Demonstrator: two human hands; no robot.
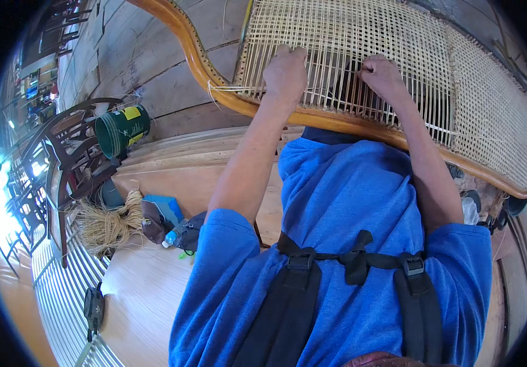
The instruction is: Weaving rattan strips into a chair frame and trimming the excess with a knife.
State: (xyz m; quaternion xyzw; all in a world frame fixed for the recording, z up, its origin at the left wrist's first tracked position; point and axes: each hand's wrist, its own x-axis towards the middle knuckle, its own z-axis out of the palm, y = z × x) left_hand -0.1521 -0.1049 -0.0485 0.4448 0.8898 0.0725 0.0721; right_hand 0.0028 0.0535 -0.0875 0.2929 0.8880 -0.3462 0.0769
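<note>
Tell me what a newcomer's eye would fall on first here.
Probably the bright blue shirt, filling the lower middle. Above it, the left hand and right hand are at a pale woven panel in a curved wooden frame. At left, a green bucket shows above a bundle of pale strands.

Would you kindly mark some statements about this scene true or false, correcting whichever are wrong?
1. The left hand and the right hand are both at the woven cane panel. True.
2. The bucket is red. False: the bucket is green with yellow patches.
3. A bundle of pale strands lies off to the person's left. True.
4. The left hand is the one nearer the densely woven section at the right. False: the right hand is nearer that section.
5. Dark straps run over the person's shirt. True.
6. The shirt is yellow. False: it is blue.
</note>
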